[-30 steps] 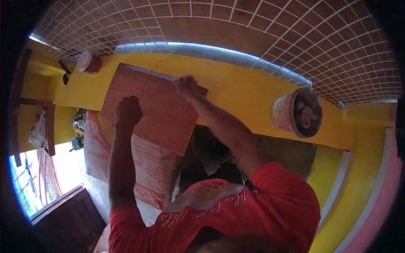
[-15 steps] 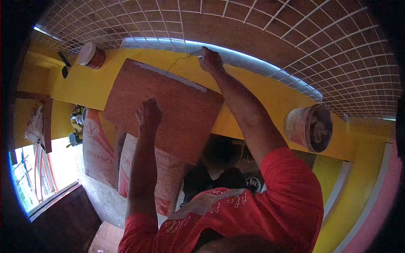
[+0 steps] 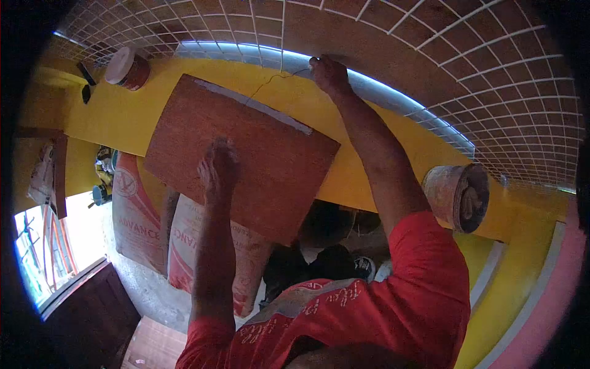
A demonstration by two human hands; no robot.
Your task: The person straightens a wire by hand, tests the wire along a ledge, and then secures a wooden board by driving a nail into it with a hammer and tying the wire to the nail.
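Note:
A reddish-brown wooden board (image 3: 270,178) lies tilted over the yellow ledge (image 3: 369,123), with a pale strip along its far edge. My left hand (image 3: 219,165) is over the middle of the board, its fingers drawn together and slightly blurred. What they hold, if anything, I cannot make out. Farther forward, beside the bright gap under the mesh, my right hand (image 3: 330,75) is closed on a thin wire (image 3: 270,79). The wire runs slackly from that hand back to the board's far edge.
White wire mesh (image 3: 479,55) spans the far side. A stained bucket (image 3: 444,194) stands at the right, a smaller tub (image 3: 135,75) at the far left. Printed sacks (image 3: 138,215) stand below the ledge on the left, near a bright opening (image 3: 67,240).
My right hand has moved a little right and farther forward with the wire. My left hand stays over the board, and the whole view has shifted slightly.

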